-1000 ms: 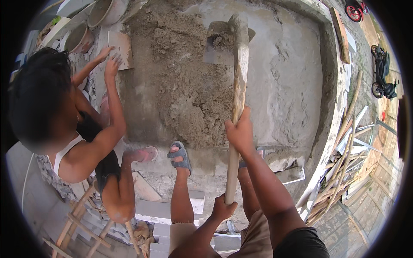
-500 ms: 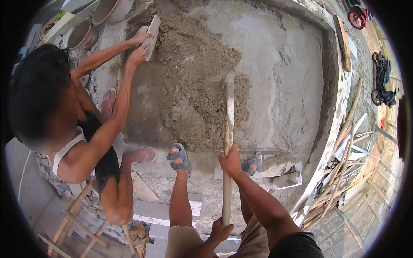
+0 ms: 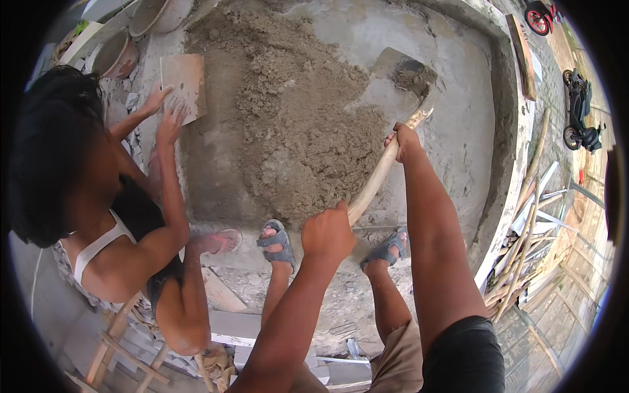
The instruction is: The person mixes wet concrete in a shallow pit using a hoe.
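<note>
Both my hands are closed round the pale wooden handle of a hoe (image 3: 375, 182). My left hand (image 3: 329, 232) grips the lower end, over the near edge of the mortar heap. Farther up, close to the head, is my right hand (image 3: 405, 141). The hoe's grey blade (image 3: 393, 63) is raised at the upper right, with mortar clinging to it. Below and left of the blade lies the wet, lumpy mortar (image 3: 295, 118), spread across the grey slab (image 3: 452, 157). Left of the heap, a co-worker's two hands hold a flat board (image 3: 185, 85) tilted up.
The co-worker (image 3: 124, 203) crouches at my left. A low concrete wall (image 3: 501, 131) bounds the slab on the right. Buckets (image 3: 116, 54) stand at the upper left. Beyond the wall lie wooden poles (image 3: 524, 242) and a parked motorbike (image 3: 578, 111). My sandalled feet straddle the slab's near edge.
The hoe has swung up and right, bringing its blade into sight. My right hand has moved forward with it; my left has come up from near my legs. The co-worker's board has moved left and down.
</note>
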The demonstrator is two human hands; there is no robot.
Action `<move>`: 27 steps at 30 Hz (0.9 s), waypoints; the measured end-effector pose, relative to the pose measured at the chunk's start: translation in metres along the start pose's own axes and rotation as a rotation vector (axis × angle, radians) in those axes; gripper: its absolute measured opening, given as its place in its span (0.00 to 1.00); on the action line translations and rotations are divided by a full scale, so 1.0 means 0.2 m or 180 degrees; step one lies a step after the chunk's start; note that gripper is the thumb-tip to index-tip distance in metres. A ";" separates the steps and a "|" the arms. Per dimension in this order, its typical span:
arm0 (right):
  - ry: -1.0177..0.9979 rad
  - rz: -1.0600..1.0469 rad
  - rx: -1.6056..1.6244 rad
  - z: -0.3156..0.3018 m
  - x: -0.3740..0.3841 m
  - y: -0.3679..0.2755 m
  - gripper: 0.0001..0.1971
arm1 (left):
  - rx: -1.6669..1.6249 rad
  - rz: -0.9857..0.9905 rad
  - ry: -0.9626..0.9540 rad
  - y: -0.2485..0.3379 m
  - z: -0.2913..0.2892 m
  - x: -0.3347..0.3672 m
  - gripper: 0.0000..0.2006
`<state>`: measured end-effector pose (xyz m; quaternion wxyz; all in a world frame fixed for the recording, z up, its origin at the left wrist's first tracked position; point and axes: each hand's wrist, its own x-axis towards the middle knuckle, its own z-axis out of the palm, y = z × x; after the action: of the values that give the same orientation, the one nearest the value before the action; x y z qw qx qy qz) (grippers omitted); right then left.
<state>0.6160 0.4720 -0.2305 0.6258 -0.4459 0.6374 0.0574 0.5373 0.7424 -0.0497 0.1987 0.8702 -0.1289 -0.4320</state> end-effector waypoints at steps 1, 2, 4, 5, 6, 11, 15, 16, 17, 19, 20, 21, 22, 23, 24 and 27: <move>-0.0077 0.0221 0.0224 0.00 -0.04 0.12 0.08 | 0.0010 -0.0032 -0.0044 -0.06 0.01 -0.05 0.18; -0.0142 0.0433 0.0445 -0.02 -0.09 0.23 0.07 | 0.0057 -0.0153 -0.0216 -0.12 0.04 -0.14 0.18; -0.0110 0.0586 0.0249 0.04 -0.33 0.45 0.06 | 0.0141 -0.0442 -0.0416 -0.23 0.05 -0.35 0.20; -0.0125 0.0655 0.0287 0.01 -0.38 0.55 0.07 | 0.0115 -0.0541 -0.0489 -0.25 0.06 -0.46 0.21; -0.0025 0.0662 0.0098 0.03 -0.49 0.64 0.07 | 0.0125 -0.0608 -0.0476 -0.31 0.08 -0.58 0.21; -0.0179 0.0744 0.0124 0.05 -1.04 1.03 0.07 | 0.0318 -0.1402 -0.0806 -0.48 0.14 -1.13 0.22; -0.0371 0.0713 0.0054 0.08 -1.44 1.21 0.13 | 0.0164 -0.1226 -0.0276 -0.69 0.18 -1.63 0.18; -0.0309 0.0541 0.0002 0.06 -1.52 1.19 0.15 | 0.0008 -0.1079 -0.0199 -0.71 0.21 -1.67 0.17; -0.0244 0.0369 -0.0053 0.03 -1.56 1.16 0.16 | -0.0030 -0.1015 -0.0228 -0.73 0.27 -1.67 0.17; -0.0310 0.0093 -0.0262 0.01 -1.63 1.02 0.17 | -0.0397 -0.0938 -0.0005 -0.71 0.29 -1.73 0.16; -0.0293 -0.0249 -0.0508 -0.05 -1.61 0.92 0.18 | -0.0606 -0.0843 -0.0242 -0.64 0.27 -1.64 0.17; -0.0141 -0.0426 -0.0922 -0.11 -1.55 0.78 0.19 | -0.0999 -0.0798 -0.0270 -0.53 0.30 -1.53 0.17; -0.0040 -0.0573 -0.1323 -0.17 -1.48 0.63 0.21 | -0.1364 -0.0800 -0.0276 -0.41 0.33 -1.42 0.18; 0.0128 -0.0834 -0.1683 -0.24 -1.38 0.46 0.21 | -0.1981 -0.0807 -0.0732 -0.27 0.34 -1.26 0.18; 0.0491 -0.1288 -0.2359 -0.29 -1.25 0.36 0.21 | -0.2161 -0.0635 -0.1002 -0.17 0.37 -1.14 0.19; 0.0739 -0.1741 -0.3399 -0.30 -0.89 0.01 0.21 | -0.3672 -0.0116 -0.0780 0.15 0.46 -0.80 0.17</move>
<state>0.5382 0.5245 -0.0672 0.2343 -0.8489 0.4470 0.1573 0.3662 0.7568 0.0256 0.6161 0.5674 0.1198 -0.5330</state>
